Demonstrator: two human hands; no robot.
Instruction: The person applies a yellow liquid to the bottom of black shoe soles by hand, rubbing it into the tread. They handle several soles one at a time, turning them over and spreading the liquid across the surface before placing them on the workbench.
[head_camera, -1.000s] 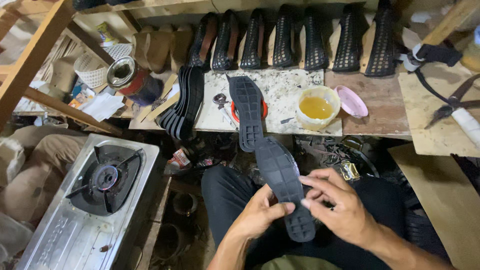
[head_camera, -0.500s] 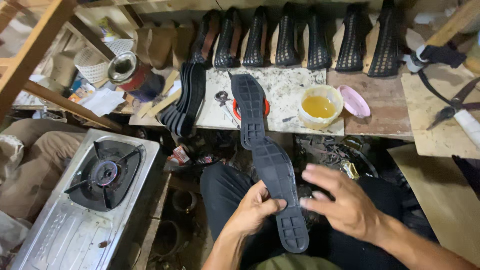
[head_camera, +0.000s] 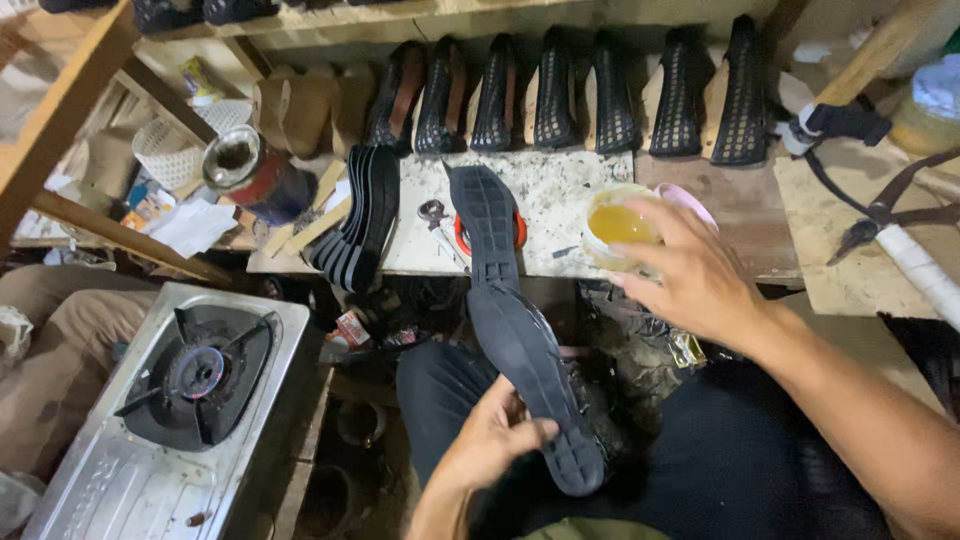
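Note:
My left hand grips a long black rubber shoe sole near its heel end, over my lap, tread side up. Its toe end reaches to the workbench. My right hand is off the sole and stretched forward with fingers spread, right at a white bowl of yellow glue on the bench. A pink lid lies just behind the hand.
Several black woven shoe uppers stand in a row at the back. A stack of black soles leans at the bench's left edge beside a round tin. A steel gas stove sits low left. Straps and tools lie at right.
My right hand has let go of the sole and moved forward and right to the glue bowl. The left hand keeps holding the sole.

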